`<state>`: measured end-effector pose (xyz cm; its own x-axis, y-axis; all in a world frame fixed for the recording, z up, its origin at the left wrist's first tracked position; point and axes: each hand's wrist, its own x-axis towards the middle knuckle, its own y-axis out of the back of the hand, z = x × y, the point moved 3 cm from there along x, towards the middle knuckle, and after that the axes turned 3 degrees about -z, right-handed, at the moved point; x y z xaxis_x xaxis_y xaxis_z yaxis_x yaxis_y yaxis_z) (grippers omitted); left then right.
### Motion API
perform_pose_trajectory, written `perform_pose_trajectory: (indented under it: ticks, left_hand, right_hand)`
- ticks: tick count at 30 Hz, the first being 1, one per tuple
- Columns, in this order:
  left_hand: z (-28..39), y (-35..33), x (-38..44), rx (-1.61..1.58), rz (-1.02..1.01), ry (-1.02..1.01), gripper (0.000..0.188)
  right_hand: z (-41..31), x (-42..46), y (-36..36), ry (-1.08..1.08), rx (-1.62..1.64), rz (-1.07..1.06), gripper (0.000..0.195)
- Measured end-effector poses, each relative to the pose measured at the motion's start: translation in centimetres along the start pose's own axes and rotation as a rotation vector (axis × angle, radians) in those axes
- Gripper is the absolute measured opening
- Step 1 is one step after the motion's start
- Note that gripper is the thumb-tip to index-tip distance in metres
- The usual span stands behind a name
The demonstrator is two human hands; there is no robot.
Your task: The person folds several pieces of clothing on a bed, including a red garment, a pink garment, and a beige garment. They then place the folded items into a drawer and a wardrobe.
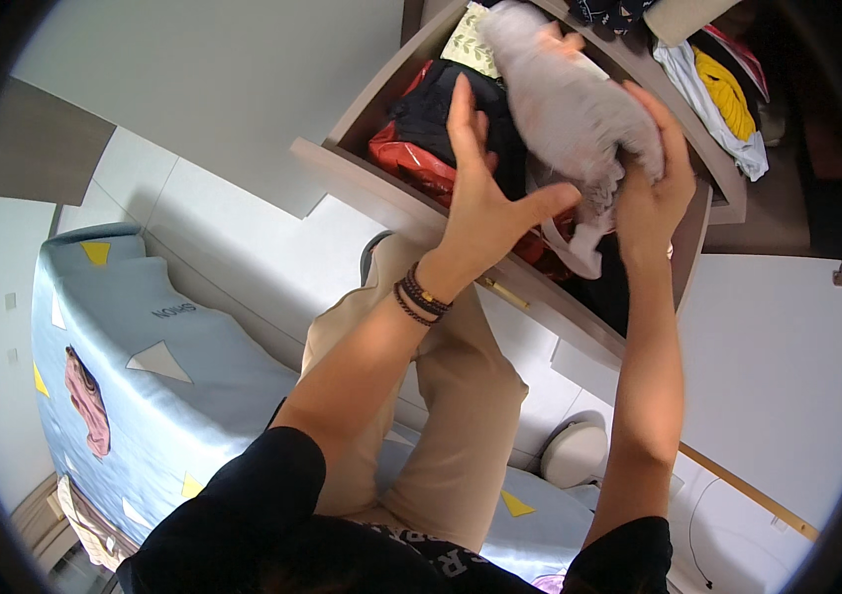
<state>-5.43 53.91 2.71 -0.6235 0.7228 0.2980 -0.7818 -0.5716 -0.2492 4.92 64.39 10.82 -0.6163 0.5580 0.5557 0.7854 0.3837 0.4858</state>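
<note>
A pale pinkish-grey garment (566,104), blurred by motion, is held over the pulled-out drawer (376,182). It has a gathered, lacy-looking edge and a strap (577,256) hanging down from it. My right hand (659,178) grips the garment's right end, its fingers partly hidden by the cloth. My left hand (484,185) hovers to the left of the garment with thumb and fingers spread, apparently holding nothing. Beneath lie black cloth (436,108), a shiny red bag or wrapping (410,160) and a cream leaf-patterned item (469,44).
Behind is another drawer (733,197) or shelf edge, with yellow cloth (722,89) and white cloth (744,152) beside it. A bed with a blue patterned sheet (220,416) bears a crumpled pink cloth (87,401). A round whitish object (575,454) stands on the tiled floor.
</note>
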Motion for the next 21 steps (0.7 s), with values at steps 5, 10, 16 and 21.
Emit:
perform_pose_trajectory:
  ticks: [5,10,16,21]
  left_hand:
    - [0.2,-1.3,0.0,-0.658,-0.055,0.081,0.105]
    - [-0.4,-0.6,0.0,-0.764,-0.044,0.241,0.078]
    - [-1.1,0.2,0.3,-0.768,-0.002,0.344,0.044]
    - [0.9,3.1,1.9,-0.985,0.22,0.14,0.039]
  right_hand:
    - [-1.8,-1.9,-3.2,0.387,-0.241,-0.051,0.063]
    - [-1.8,-2.9,-4.5,0.357,-0.318,-0.258,0.074]
    - [-2.6,-3.2,-5.2,0.366,-0.467,-0.342,0.091]
    - [-0.6,-2.2,-3.6,0.132,0.161,0.044,0.07]
